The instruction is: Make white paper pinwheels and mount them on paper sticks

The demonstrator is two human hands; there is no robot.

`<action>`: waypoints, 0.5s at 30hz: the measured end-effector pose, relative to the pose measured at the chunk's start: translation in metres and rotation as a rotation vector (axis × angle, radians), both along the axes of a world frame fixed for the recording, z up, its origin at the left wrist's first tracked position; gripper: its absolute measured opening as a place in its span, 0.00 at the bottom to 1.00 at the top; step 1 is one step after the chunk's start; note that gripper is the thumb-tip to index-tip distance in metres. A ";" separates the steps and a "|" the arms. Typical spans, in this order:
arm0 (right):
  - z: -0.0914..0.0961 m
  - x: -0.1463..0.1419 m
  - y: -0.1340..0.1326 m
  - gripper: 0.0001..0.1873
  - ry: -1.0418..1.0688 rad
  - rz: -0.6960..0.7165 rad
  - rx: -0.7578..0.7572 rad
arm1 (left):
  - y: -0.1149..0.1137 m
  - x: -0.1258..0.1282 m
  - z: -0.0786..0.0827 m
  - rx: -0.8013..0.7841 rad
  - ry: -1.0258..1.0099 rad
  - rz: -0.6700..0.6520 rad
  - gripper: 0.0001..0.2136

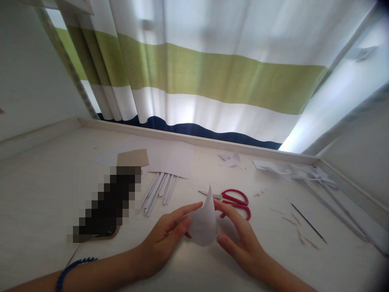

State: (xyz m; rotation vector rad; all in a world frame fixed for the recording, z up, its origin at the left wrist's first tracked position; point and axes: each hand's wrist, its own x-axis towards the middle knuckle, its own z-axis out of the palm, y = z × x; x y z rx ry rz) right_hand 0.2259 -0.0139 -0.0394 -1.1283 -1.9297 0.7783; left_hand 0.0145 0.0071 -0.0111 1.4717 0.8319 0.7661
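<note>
A small white sheet of paper [203, 225] stands curved up between my hands, its top corner pointing upward. My left hand [167, 235] pinches its left side, thumb in front and fingers partly hidden behind. My right hand [243, 237] curls around its right side, with the index fingertip near the upper edge and the thumb at the lower right. Just behind the paper lies a pair of scissors [234, 197] with red handles, partly covered by my right hand.
Rolled paper sticks [158, 190] and white sheets [170, 158] lie at back left, near a brown card [133, 157] and a blurred-out dark object [106, 207]. A folded paper piece [230, 159] is at the back. Rightward are a thin dark stick [308, 223], wooden bits [304, 239] and paper strips [331, 202].
</note>
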 end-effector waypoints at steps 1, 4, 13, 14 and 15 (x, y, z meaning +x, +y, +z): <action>0.001 -0.002 -0.001 0.29 0.038 0.008 -0.034 | 0.000 0.000 -0.002 0.034 0.027 -0.002 0.15; 0.003 -0.011 -0.004 0.29 0.194 0.009 -0.172 | 0.001 0.000 -0.007 0.176 0.098 -0.017 0.15; 0.016 -0.032 -0.006 0.17 0.611 -0.072 -0.550 | 0.005 -0.002 -0.008 0.248 0.102 -0.022 0.14; 0.018 -0.032 -0.006 0.15 0.651 -0.073 -0.556 | 0.006 -0.002 -0.008 0.230 0.087 0.006 0.15; 0.019 -0.032 -0.006 0.14 0.690 -0.073 -0.558 | 0.006 -0.001 -0.008 0.207 0.079 0.028 0.16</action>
